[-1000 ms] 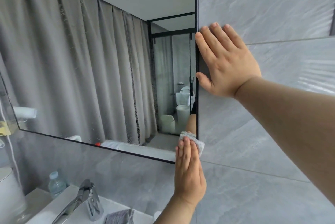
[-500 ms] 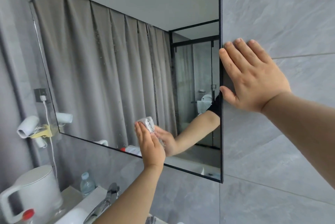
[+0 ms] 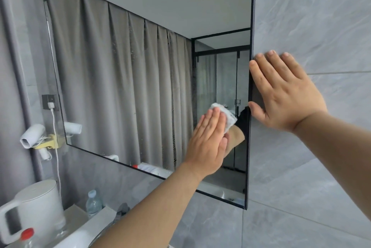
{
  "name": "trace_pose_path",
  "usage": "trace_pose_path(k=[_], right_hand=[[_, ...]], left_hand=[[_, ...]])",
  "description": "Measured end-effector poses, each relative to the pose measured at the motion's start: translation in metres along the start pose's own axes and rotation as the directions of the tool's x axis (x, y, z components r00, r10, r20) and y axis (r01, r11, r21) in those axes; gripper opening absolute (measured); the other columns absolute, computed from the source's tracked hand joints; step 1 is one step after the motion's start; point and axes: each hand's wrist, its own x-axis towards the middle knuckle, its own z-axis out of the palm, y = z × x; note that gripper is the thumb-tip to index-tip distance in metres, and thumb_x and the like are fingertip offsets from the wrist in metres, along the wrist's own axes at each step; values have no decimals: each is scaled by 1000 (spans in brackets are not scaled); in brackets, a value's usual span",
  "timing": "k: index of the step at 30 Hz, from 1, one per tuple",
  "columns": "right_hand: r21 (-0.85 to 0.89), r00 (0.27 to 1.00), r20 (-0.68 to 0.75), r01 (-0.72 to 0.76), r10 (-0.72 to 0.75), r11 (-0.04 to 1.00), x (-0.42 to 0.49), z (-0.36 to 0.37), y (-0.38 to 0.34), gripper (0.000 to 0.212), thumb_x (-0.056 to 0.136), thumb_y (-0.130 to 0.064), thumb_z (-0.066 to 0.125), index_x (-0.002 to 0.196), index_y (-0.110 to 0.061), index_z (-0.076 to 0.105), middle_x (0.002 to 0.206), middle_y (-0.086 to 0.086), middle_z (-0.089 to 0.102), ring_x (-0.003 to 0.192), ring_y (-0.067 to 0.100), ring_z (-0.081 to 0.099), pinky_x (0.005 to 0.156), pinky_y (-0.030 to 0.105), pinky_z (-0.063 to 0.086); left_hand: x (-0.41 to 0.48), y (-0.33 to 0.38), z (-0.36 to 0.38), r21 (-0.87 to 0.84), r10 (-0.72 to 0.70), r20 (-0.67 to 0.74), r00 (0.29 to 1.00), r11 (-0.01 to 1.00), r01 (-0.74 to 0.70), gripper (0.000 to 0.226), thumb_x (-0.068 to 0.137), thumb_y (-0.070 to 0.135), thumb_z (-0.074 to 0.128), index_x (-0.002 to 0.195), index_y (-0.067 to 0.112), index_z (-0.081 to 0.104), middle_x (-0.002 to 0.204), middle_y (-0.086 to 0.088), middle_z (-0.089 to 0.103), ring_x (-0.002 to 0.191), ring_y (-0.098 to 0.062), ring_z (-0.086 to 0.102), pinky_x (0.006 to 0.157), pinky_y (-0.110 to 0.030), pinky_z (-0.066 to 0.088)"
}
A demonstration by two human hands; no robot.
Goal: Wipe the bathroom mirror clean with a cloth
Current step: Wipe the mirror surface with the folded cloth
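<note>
A large black-framed mirror [image 3: 124, 79] hangs on the grey tiled wall and reflects grey curtains and a shower door. My left hand [image 3: 208, 143] lies flat with straight fingers on a small white cloth [image 3: 226, 115], pressing it against the glass near the mirror's right edge, about mid-height. Only the cloth's upper part shows past my fingertips. My right hand [image 3: 285, 95] rests flat on the wall tile beside the mirror's right frame, thumb at the frame's edge.
A white kettle [image 3: 34, 209] stands at lower left, with a water bottle [image 3: 93, 203] and a dark tap [image 3: 121, 210] above the white basin. A white hair dryer [image 3: 32, 135] sits in a yellow holder under a wall socket [image 3: 49, 102] with a cable.
My left hand with the cloth swept from the mirror's lower right corner to the left, then back right and up to mid-height. The view shifted, showing more of the mirror.
</note>
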Motion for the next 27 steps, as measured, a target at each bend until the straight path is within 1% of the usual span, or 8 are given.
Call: trace_pose_path(k=[4,7,11,14,16,20,24,27], right_hand=[[4,1000,-10,4,-4,1000,0,0,0,84,87,-49,44,151,4,30,153,28,37,142,47,32,120,57,18],[9,1000,-12,-1,1,1000,0,0,0,84,86,-49,45,150,5,31,152,28,38,142,47,33,120,57,19],[4,1000,-14,1,-1,1000,0,-1,-1,84,85,-48,46,150,5,32,151,28,39,141,47,33,120,57,19],[3,1000,-14,3,-3,1000,0,-1,-1,84,86,-48,44,150,5,32,151,28,39,141,47,34,120,58,20],[-1,1000,-12,5,-5,1000,0,0,0,84,86,-48,44,150,5,31,151,28,39,141,47,33,119,58,20],[-1,1000,-18,8,-8,1000,0,0,-1,84,87,-48,46,150,5,32,151,28,39,141,47,34,119,58,20],[6,1000,-20,3,-3,1000,0,1,0,84,87,-49,43,150,5,32,151,28,39,141,47,33,120,57,19],[12,1000,-19,1,-1,1000,0,1,-1,83,88,-50,40,150,6,32,151,29,39,141,47,33,120,57,19]], left_hand=[[16,-36,-8,76,52,-11,999,996,-52,50,107,24,18,151,1,19,160,-13,17,152,-22,12,125,-39,11],[13,-67,-15,58,-257,-120,959,963,265,54,104,25,21,154,10,13,163,-5,8,153,-13,1,124,-31,3],[-19,-104,-21,-161,-689,-209,694,724,670,61,100,30,24,157,10,12,165,-4,4,152,-12,-1,123,-26,0],[-55,-129,-20,-303,-915,-182,361,401,864,57,106,22,31,157,4,12,165,-13,4,153,-21,3,120,-27,5],[-81,-140,-18,-372,-977,-115,182,212,904,58,106,18,33,155,-4,12,164,-20,6,152,-27,4,121,-33,6],[-108,-149,-14,-460,-999,-47,-5,17,888,57,102,26,36,144,-12,28,154,-30,24,144,-39,24,117,-49,23],[-96,-147,-21,-488,-997,-43,-64,-35,872,54,105,22,35,145,-13,27,158,-25,17,147,-33,17,118,-44,19],[-86,-158,-23,-490,-996,-82,-19,24,871,54,105,25,35,145,-11,29,157,-24,20,144,-36,24,117,-46,23]])
